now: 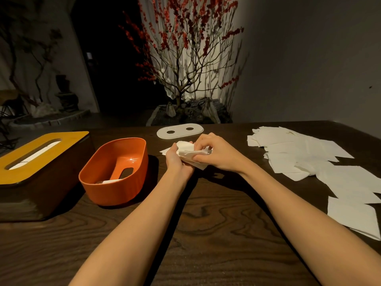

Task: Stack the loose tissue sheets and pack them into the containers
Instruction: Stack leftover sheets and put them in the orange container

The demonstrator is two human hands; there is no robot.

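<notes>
Left hand [175, 159] and right hand [212, 151], fingers curled, grip tissue stack [190, 154]

A dark wood-grain tabletop [216, 234] carries a brown tissue box [31, 188] with a yellow lid at far left and an orange tub [115, 188] beside it. A white oval lid [179, 134] lies near the far edge, and loose tissue sheets [309, 155] spread along the right

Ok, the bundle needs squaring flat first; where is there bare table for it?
Bare wood lies near the table edge between the forearms, and between the orange tub and the left arm. The right side is crowded with loose tissue sheets; both hands grip the bundle mid-table.
</notes>
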